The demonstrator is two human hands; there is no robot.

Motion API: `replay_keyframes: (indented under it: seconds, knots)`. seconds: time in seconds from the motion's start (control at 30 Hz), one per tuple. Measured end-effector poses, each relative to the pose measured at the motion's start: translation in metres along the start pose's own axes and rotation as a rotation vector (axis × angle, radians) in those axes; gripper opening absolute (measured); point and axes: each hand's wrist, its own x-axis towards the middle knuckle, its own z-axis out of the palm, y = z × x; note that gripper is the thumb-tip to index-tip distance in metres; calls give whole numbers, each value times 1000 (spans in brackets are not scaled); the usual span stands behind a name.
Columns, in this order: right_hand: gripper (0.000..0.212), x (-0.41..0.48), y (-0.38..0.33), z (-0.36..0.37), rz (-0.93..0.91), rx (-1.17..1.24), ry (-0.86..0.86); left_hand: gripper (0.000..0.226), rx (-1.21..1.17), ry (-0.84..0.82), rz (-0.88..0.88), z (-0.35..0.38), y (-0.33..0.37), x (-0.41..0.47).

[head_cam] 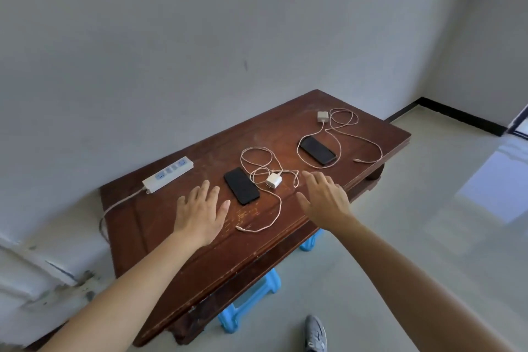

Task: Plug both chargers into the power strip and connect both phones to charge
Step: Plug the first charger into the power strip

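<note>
Both my hands empty, fingers spread: left hand [200, 210], right hand [324, 197]. Risk: near charger [273, 180] cable [258, 163] looped, could snag near phone [241, 186] when lifted.

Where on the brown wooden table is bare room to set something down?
Bare patches on the brown wooden table: the near left corner, between the white power strip and the left hand; and the far strip along the wall, between the power strip and the far white charger. The middle is crowded: both black phones lie amid looped cables.
</note>
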Motion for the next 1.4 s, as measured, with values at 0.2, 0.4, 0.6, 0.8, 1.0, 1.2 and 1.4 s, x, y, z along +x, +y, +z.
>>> replay_keyframes:
  seconds: [0.2, 0.4, 0.6, 0.8, 1.0, 1.2, 1.4]
  knots:
    - [59, 74, -5, 91, -44, 161, -270, 65, -92, -261, -161, 60, 6, 43]
    - [61, 112, -26, 150, -103, 205, -518, 62, -140, -406, -254, 100, -3, 70]
    - [56, 126, -44, 176, -20, 165, -466, 63, -172, -423, -239, 134, -34, 97]
    - [52, 147, -50, 187, 345, 67, -196, 67, -170, -377, -167, 160, -59, 95]
    - [68, 167, -54, 203, 669, 170, -286, 76, -197, -371, -79, 163, -72, 92]
    - [62, 205, -63, 200, 685, 361, -262, 77, -239, -393, -70, 161, -78, 93]
    - [60, 263, -118, 183, 500, 736, -233, 56, -433, -384, -155, 143, -96, 105]
